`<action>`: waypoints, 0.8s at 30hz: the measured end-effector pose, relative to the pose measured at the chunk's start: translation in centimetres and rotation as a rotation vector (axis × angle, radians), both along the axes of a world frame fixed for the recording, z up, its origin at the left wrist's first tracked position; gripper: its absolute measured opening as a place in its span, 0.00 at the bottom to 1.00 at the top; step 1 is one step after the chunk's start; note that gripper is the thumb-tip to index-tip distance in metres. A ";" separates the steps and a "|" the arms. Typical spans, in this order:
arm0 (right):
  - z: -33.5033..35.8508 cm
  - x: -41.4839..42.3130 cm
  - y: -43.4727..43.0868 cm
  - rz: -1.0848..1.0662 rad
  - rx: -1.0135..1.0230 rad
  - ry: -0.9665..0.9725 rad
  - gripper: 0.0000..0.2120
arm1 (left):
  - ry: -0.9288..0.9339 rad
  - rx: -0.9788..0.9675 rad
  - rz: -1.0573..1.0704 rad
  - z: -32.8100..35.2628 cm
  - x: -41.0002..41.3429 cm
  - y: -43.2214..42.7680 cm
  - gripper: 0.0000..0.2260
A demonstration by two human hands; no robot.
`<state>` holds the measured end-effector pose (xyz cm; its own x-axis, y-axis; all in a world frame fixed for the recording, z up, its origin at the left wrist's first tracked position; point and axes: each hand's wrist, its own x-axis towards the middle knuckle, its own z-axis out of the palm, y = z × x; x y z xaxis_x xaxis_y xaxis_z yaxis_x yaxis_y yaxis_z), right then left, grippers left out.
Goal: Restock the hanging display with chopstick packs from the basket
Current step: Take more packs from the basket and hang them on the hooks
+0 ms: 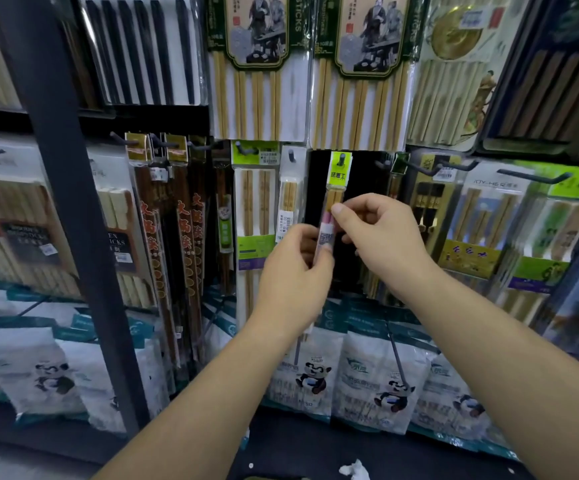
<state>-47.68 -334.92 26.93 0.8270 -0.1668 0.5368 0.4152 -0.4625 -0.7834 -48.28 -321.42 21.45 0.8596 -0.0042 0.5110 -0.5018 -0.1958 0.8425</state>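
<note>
Now held: one chopstick pack (340,178), pinched by left hand (291,271) and right hand (385,233).
Progress: header seemingly on its peg (342,158) — basket unseen.

My pack (329,225) has a lime-green header with dark characters, tan sticks, a pink band and a white label. The big packs (257,81) show pale yellow sticks on white under dark green frames with grey ink figures. The black sticks (142,53) are plain. The brown packs (186,237) carry red-orange characters and gold headers. The bags (374,386) are white and teal, with black-and-white pandas.
</note>
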 end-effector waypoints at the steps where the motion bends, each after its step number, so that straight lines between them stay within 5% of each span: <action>1: -0.5 0.1 -0.3 0.002 -0.013 -0.002 0.04 | -0.007 0.001 0.012 0.2 0.1 -0.2 0.04; 4: -2.2 0.9 -1.0 -0.032 -0.040 -0.039 0.04 | 0.021 0.028 0.028 0.5 0.5 -1.2 0.18; 7: -3.5 1.4 -1.5 -0.019 -0.121 -0.015 0.17 | 0.075 0.040 0.047 0.8 1.3 -2.3 0.29; 10: -4.7 1.6 -1.9 0.104 -0.180 0.064 0.29 | 0.111 -0.047 0.024 1.6 2.1 -3.5 0.28; 15: -6.2 1.6 -1.8 0.328 -0.316 0.039 0.34 | 0.140 -0.246 -0.114 2.8 3.8 -4.8 0.19; 24: -6.9 5.3 -2.9 0.251 -0.494 0.182 0.43 | 0.295 -0.265 -0.023 4.3 8.0 -6.2 0.19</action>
